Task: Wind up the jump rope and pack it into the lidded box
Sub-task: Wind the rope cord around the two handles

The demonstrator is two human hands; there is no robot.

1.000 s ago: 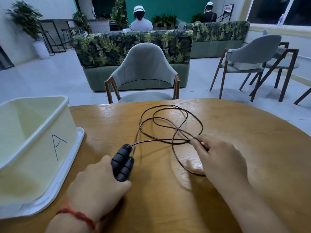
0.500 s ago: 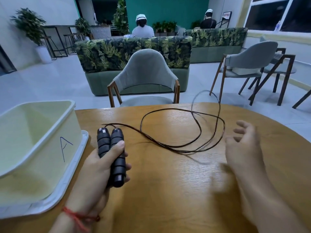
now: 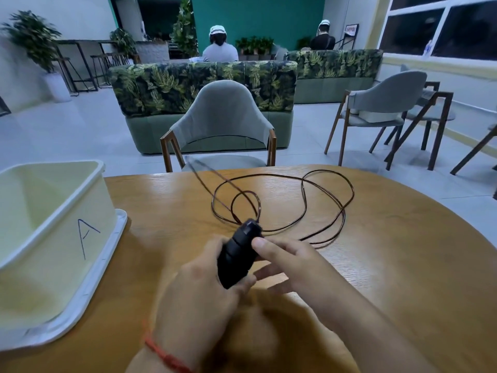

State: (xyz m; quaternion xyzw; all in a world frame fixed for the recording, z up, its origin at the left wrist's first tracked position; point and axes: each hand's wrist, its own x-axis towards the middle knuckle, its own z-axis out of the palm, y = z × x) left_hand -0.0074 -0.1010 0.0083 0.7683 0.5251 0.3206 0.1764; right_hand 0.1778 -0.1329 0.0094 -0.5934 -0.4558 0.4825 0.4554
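Note:
My left hand (image 3: 199, 289) is closed around the two black jump rope handles (image 3: 238, 253), held together and pointing away from me over the table. My right hand (image 3: 290, 261) has come beside them, its thumb pressing on the handles and its fingers spread below. The thin dark rope (image 3: 330, 208) runs from the handle tips in loose loops across the wooden table; one blurred strand rises in the air toward the far edge. The pale yellow box (image 3: 53, 211) marked "A" stands open at the left on its white lid (image 3: 107, 254).
The round wooden table (image 3: 403, 265) stretches to the right. A grey chair (image 3: 223, 117) stands just behind its far edge, with more chairs at the right. Green patterned sofas and two seated persons are farther back.
My left hand carried the handles from the left toward the table's middle. My right hand let go of the rope, swung out right, then came in to touch the handles. The rope loops shifted and spread.

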